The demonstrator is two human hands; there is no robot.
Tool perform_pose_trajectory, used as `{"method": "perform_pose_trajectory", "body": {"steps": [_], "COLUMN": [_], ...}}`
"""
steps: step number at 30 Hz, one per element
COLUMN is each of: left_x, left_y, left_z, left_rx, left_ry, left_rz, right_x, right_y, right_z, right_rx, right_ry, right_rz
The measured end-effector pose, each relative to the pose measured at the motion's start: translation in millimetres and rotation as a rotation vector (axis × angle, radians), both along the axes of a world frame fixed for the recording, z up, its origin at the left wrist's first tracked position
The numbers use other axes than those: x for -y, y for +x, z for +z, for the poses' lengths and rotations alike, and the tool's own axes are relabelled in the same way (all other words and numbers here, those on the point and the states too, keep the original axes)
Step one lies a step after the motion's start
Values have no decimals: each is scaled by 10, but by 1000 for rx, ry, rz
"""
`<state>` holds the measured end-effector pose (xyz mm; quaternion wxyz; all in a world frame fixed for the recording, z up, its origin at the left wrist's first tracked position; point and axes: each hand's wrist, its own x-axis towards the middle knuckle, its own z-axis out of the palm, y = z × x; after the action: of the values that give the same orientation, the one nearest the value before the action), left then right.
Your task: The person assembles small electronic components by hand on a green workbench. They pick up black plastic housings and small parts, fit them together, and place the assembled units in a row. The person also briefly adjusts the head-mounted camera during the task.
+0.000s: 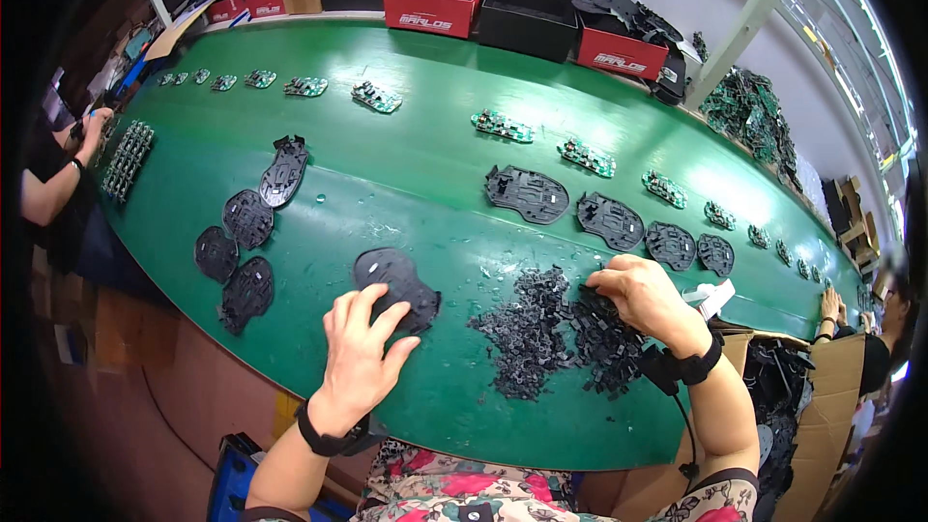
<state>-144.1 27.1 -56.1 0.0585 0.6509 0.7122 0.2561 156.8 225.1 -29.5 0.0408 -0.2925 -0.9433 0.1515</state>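
Lying on the green counter (435, 416), a heap of small black parts (527, 333) reaches the right hand (650, 302), pinched nearly closed, its hold unclear; left of it, the half-open left hand (358, 362) touches a black shell (391, 272).

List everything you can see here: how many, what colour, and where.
Work table: one, green, across the view
Black shells: nine, black; four left, four right, one at the left hand
Circuit boards: many, green, rowed along the table; far ends too small to count
Board block: one, grey-green, far left
Small parts: uncountable, black, heaped front right
White item: one, right of the right hand
Red boxes: at least three, back edge
Black boxes: at least two, back edge
Cardboard box: one, brown, lower right
Other people: at least two, far left and right
Wristbands: two, dark, both wrists
Left hand: one, on a shell
Right hand: one, at the heap
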Motion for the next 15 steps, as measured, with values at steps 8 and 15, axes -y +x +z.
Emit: {"method": "perform_pose_trajectory", "body": {"steps": [8, 15], "left_x": [-235, -259], "left_y": [-136, -52], "left_z": [61, 88], "left_rx": [-70, -102], "left_ry": [-48, -15], "left_rz": [-106, -58], "right_x": [-37, 3], "right_y": [-125, -147], "right_z": [104, 227], "right_rx": [56, -25], "right_ry": [-116, -201], "right_rz": [21, -71]}}
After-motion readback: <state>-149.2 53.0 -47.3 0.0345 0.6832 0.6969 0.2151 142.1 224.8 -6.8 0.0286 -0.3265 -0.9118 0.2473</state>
